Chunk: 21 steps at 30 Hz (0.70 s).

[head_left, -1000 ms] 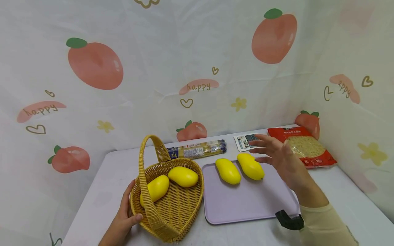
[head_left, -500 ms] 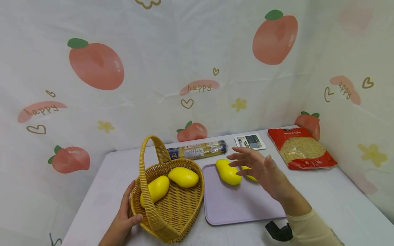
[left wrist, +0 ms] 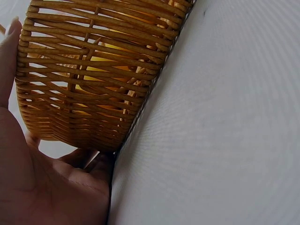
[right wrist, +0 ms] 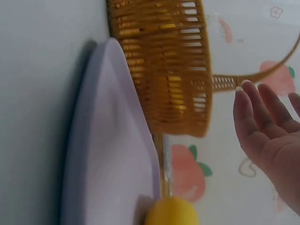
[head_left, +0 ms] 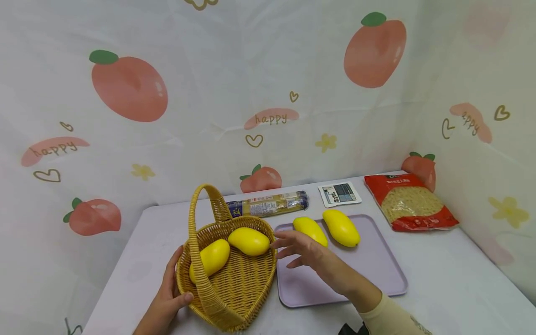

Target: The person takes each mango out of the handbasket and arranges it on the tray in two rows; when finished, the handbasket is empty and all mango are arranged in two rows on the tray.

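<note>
A heart-shaped wicker basket (head_left: 247, 288) with a tall handle stands left of centre, holding one yellow mango (head_left: 250, 241) at its back and another mango (head_left: 217, 256) partly behind the handle. My left hand (head_left: 164, 298) grips the basket's left side, thumb by the rim; in the left wrist view its fingers reach low along the weave. With fingers spread and nothing held, my right hand (head_left: 307, 251) hovers over the left part of a lilac tray (head_left: 377, 265), fingertips near the basket's right rim. On the tray lie a mango (head_left: 307, 227), partly covered by that hand, and another mango (head_left: 341, 228).
Behind the basket and tray lies a long clear pack of pasta-like sticks (head_left: 272, 204). A flat white labelled packet (head_left: 340, 194) is to its right. At the back right rests a red bag (head_left: 412, 202) of pale pieces. Patterned cloth walls (head_left: 201, 153) enclose the table.
My right hand has swept left from above the tray's far right side to beside the basket, with nothing in it. The left hand, basket and mangoes have stayed put.
</note>
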Motion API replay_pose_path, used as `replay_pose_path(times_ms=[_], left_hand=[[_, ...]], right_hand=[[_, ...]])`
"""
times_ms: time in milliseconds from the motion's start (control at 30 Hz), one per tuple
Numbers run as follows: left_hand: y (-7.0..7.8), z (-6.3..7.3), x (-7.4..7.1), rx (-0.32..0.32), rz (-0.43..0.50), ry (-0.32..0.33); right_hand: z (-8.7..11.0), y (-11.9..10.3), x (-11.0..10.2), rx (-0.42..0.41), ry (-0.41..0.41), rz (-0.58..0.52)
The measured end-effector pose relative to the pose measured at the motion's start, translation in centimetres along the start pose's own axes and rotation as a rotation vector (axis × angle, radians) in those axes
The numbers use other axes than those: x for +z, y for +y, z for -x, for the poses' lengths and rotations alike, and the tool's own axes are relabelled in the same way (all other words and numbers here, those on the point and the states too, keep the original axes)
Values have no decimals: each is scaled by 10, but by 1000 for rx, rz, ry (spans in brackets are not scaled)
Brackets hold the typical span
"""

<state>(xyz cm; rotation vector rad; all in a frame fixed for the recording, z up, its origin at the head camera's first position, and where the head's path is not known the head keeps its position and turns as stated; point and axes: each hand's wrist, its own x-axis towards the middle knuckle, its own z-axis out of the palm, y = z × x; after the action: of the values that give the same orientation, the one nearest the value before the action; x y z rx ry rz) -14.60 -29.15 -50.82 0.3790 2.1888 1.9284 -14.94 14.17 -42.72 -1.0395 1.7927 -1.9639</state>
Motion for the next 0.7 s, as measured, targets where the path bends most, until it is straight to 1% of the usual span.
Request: replay_pose_path(times_ms=[133, 267, 400, 567, 700], left_hand=[[0, 1, 0, -5, 8, 5], [-1, 0, 0, -5, 28, -2], [0, 0, 0, -2, 38, -5], [1, 0, 0, -23, 41, 8], [1, 0, 0, -22, 35, 6]], right_hand=[[-9, 6, 11, 5, -11, 1], [-22, 9, 20, 13, -19, 14], [-37, 10, 27, 49, -20, 25], [-53, 13, 34, 87, 6, 39], [-64, 16, 38, 97, 51, 105]])
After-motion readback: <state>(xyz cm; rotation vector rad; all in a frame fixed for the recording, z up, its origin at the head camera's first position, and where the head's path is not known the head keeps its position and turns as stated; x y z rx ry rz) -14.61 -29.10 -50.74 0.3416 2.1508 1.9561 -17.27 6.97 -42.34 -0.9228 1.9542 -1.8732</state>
